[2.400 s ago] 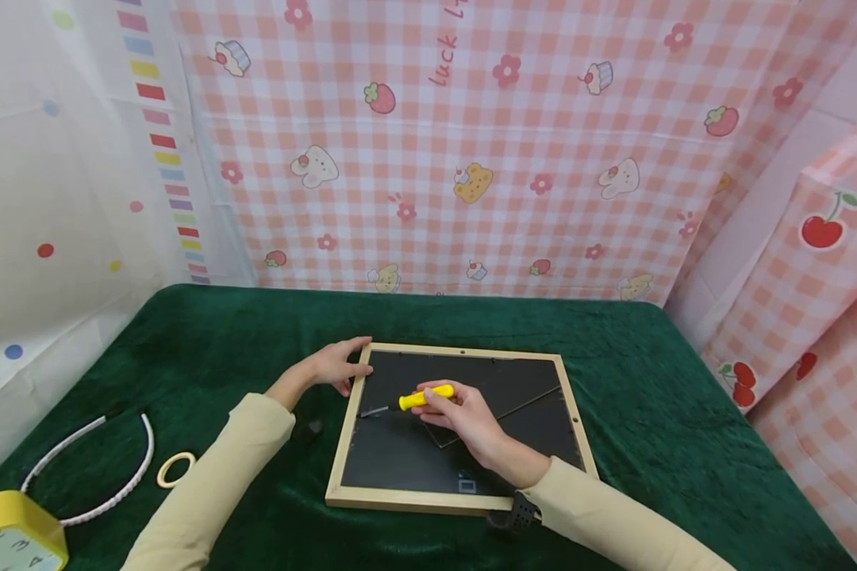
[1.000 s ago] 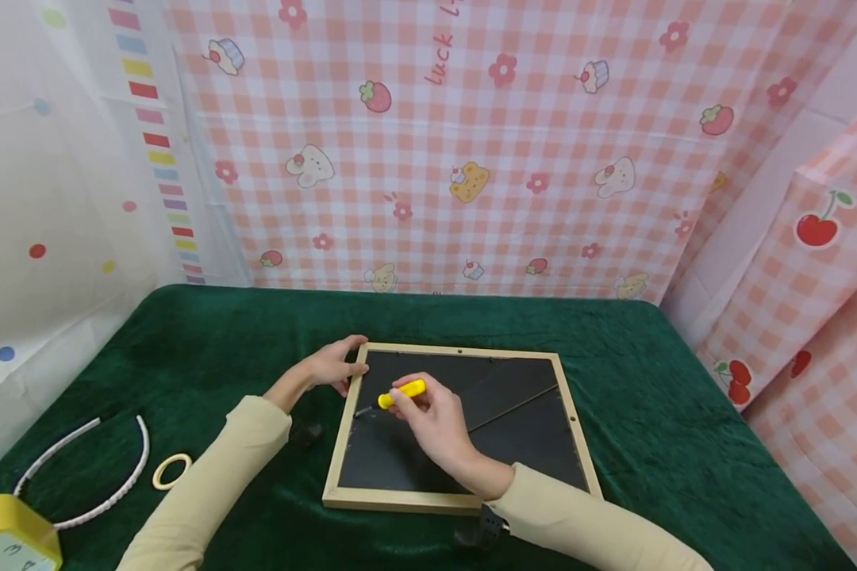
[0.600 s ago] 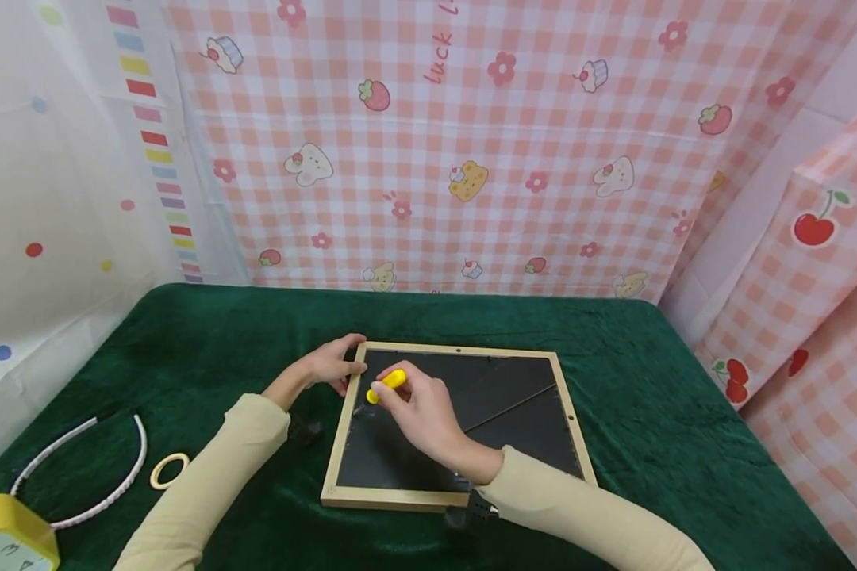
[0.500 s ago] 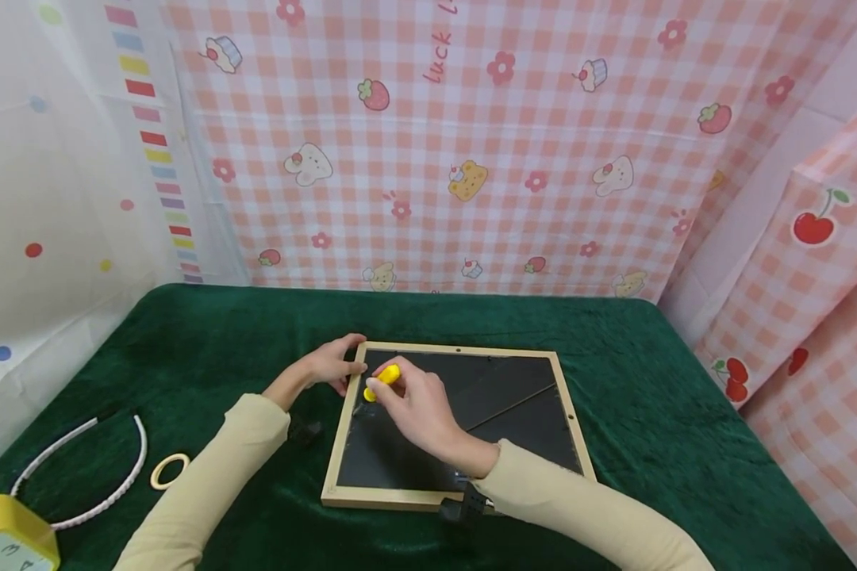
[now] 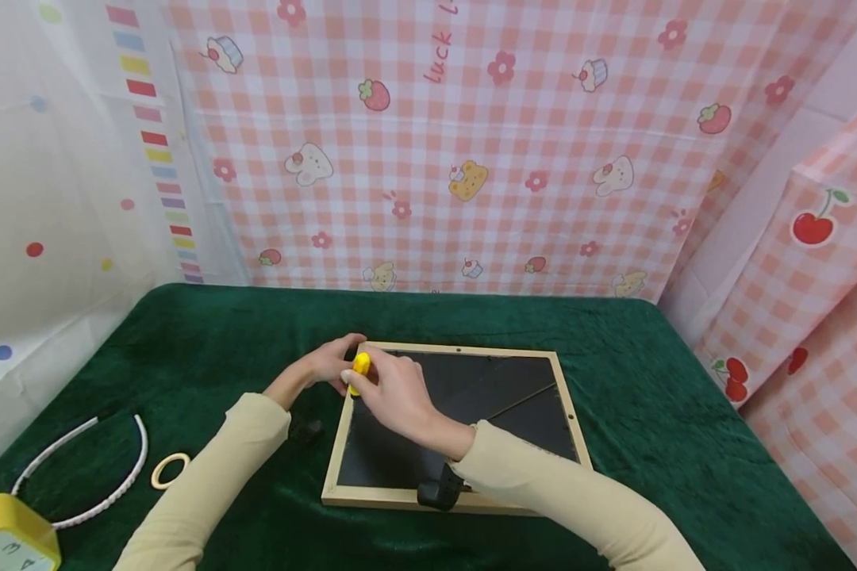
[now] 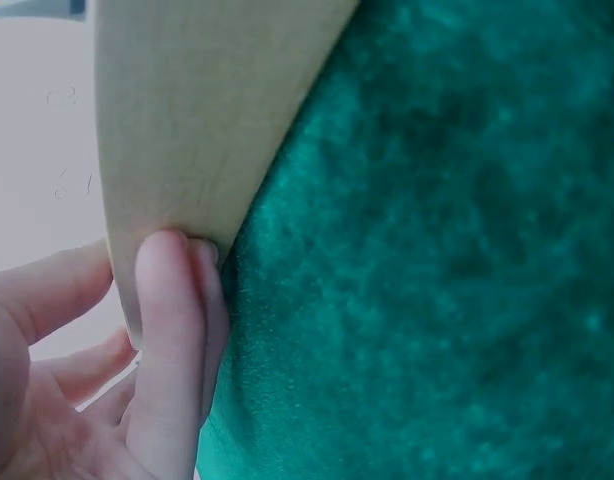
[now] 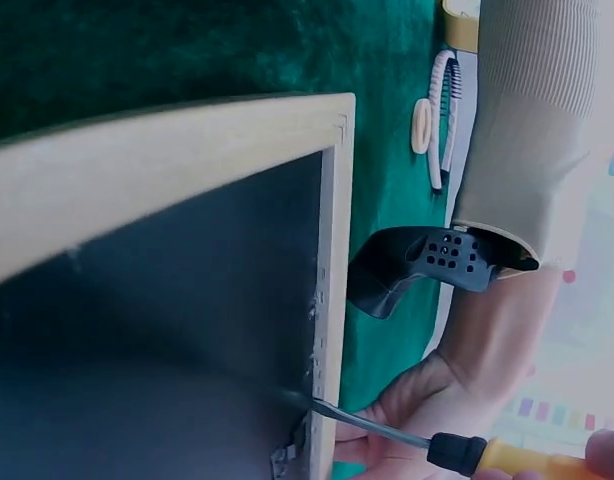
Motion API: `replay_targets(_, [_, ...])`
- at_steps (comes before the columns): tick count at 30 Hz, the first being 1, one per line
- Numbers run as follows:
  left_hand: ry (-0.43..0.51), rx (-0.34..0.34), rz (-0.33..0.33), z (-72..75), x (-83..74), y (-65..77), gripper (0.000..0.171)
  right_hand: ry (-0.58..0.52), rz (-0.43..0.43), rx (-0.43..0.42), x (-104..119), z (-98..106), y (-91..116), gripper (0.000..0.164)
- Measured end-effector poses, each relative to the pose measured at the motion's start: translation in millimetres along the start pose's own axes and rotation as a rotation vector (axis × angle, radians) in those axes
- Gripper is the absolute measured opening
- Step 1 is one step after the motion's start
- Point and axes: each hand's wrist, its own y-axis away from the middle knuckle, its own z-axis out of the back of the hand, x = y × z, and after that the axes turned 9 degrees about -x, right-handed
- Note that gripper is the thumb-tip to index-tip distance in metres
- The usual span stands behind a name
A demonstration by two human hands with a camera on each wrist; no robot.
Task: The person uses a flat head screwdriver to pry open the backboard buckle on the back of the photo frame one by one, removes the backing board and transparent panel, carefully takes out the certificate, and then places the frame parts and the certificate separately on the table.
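Note:
A light wooden picture frame lies face down on the table, its black backing board upward. My left hand grips the frame's left side near the far corner; in the left wrist view its fingers press on the pale wooden edge. A yellow-handled screwdriver is pinched in my right hand, its handle raised over that same side. The right wrist view shows the metal shaft reaching the inner edge of the frame, where the board meets the wood. The head view hides the tip.
Dark green cloth covers the table. To the left lie a white headband, a small pale ring and a yellow clock. A thin cord crosses the backing board. A black wrist camera hangs under the right wrist.
The right hand has moved left with the screwdriver, whose handle has swung from nearly flat to steeply raised over the frame's left side. The left hand keeps its grip on the frame.

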Motion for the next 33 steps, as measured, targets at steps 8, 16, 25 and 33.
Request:
replay_targets(8, [0.045,0.018,-0.017,2.7,5.7,-0.7,0.064,0.071,0.023,0.037,6,-5,-8,0.02])
replay_targets(16, [0.032,0.018,-0.02,2.8,6.2,-0.5,0.064,0.082,0.014,0.037,6,-3,-8,0.02])
replay_targets(25, [0.029,0.015,0.032,0.4,1.9,0.6,0.057,-0.029,-0.064,0.083,-10,6,-5,0.019])
replay_targets(33, [0.005,0.009,0.043,-0.5,3.4,-3.3,0.055,-0.242,-0.245,0.15,-33,17,5,0.017])
